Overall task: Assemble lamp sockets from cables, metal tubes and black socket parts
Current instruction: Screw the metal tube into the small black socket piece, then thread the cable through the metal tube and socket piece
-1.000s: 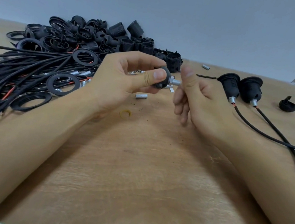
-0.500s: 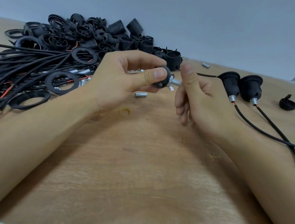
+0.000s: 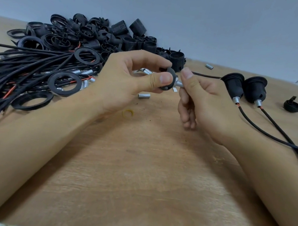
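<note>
My left hand [image 3: 129, 84] is up in the middle of the frame, just above the brown wooden table [image 3: 135, 186]. Its thumb and curled fingers pinch a small round black plastic socket cap [image 3: 169, 81]. My right hand [image 3: 207, 105] is right beside it. Its thumb and first finger pinch a short shiny metal tube [image 3: 179, 84] that sticks out of the cap's right side. The other fingers of that hand are curled down and hold nothing.

At the upper left of the frame is a big heap of black plastic socket parts [image 3: 101, 35]. Below it, at the left, lies a bundle of long black cables [image 3: 18, 70] with red and bare ends. Flat black plastic rings [image 3: 64, 83] lie on top of the cables.

One loose little silver metal tube [image 3: 144, 95] lies on the table just below my left hand. Near it is a small yellow rubber band [image 3: 127, 113].

At the right of the frame, two finished black lamp sockets [image 3: 245, 87] lie side by side, touching. Each has a black cable coming out toward the lower right. Further right is one lone black socket piece [image 3: 292, 105].
</note>
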Tool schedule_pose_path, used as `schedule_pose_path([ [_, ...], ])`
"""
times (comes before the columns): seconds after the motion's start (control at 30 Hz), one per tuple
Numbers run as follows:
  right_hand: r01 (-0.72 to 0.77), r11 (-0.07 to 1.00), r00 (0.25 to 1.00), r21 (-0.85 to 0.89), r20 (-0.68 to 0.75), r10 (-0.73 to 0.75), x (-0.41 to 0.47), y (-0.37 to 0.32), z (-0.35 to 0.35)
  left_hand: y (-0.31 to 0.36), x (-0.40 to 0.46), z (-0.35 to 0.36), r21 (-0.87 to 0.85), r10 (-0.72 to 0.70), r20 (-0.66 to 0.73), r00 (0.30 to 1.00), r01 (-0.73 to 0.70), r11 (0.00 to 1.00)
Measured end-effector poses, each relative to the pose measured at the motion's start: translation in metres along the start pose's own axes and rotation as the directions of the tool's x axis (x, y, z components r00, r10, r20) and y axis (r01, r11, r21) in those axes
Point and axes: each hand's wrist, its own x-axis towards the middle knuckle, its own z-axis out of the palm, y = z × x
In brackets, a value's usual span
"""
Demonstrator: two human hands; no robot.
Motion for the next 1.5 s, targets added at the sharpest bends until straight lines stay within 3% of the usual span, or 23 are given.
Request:
schedule_pose_path([
  [0.1,-0.001,0.999,1.0,-0.049,0.025,0.002,0.001,0.001,0.002,-0.001,0.001,0.0,0.04,0.025,-0.031,0.999,-0.024,0.999],
  [0.23,0.028,1.0,0.999,0.011,0.04,-0.028,0.002,0.001,0.004,0.0,0.0,0.0,-0.002,0.017,0.012,1.0,-0.017,1.0],
  [0.33,-0.085,0.994,0.996,0.074,0.036,0.083,0.002,0.002,0.002,-0.001,-0.005,0.006,0.17,0.109,0.05,0.993,-0.116,0.979],
  [0.47,-0.26,0.956,0.964,0.136,0.093,0.249,0.004,-0.003,-0.002,-0.003,-0.01,0.013,0.39,0.26,0.109,0.959,-0.282,0.876],
  [0.57,-0.26,0.951,0.965,0.17,0.02,0.26,0.005,-0.003,-0.003,-0.003,-0.005,0.007,0.486,0.35,0.083,0.933,-0.344,0.803],
  [0.7,-0.208,0.975,0.978,0.081,0.009,0.208,0.006,-0.002,-0.003,-0.006,0.003,-0.015,0.643,0.269,-0.03,0.963,-0.188,0.742],
  [0.87,-0.171,0.985,0.983,0.032,0.069,0.169,0.004,-0.001,-0.002,-0.008,0.0,-0.01,0.521,0.153,0.06,0.986,-0.161,0.838],
  [1.0,-0.183,0.983,0.983,-0.027,0.009,0.183,0.005,0.0,-0.002,-0.012,0.001,-0.009,0.583,0.097,0.039,0.995,-0.101,0.806],
  [1.03,-0.189,0.981,0.982,-0.042,0.0,0.189,0.005,0.0,-0.002,-0.01,0.004,-0.013,0.67,0.128,-0.003,0.992,-0.093,0.736],
  [1.1,-0.196,0.979,0.981,-0.053,-0.002,0.196,0.006,0.001,-0.002,-0.006,0.011,-0.029,0.903,0.265,-0.136,0.955,0.009,0.429],
  [1.17,-0.188,0.98,0.982,-0.064,0.001,0.189,0.006,0.003,-0.002,-0.002,0.018,-0.056,0.941,0.329,-0.334,0.883,0.293,0.169],
  [1.2,-0.184,0.98,0.983,-0.071,0.004,0.184,0.006,0.004,-0.002,-0.001,0.019,-0.068,0.893,0.272,-0.45,0.851,0.438,0.108],
  [1.27,-0.18,0.98,0.983,-0.089,0.01,0.181,0.006,0.005,0.0,-0.002,0.019,-0.085,0.781,0.069,-0.625,0.778,0.624,0.039],
  [1.33,-0.176,0.979,0.984,-0.098,0.016,0.179,0.006,0.005,0.001,-0.008,0.019,-0.09,0.742,-0.056,-0.671,0.74,0.67,-0.029],
  [1.5,-0.17,0.982,0.985,-0.087,0.007,0.172,0.006,0.005,0.0,-0.01,0.023,-0.105,0.73,0.016,-0.684,0.73,0.683,0.039],
])
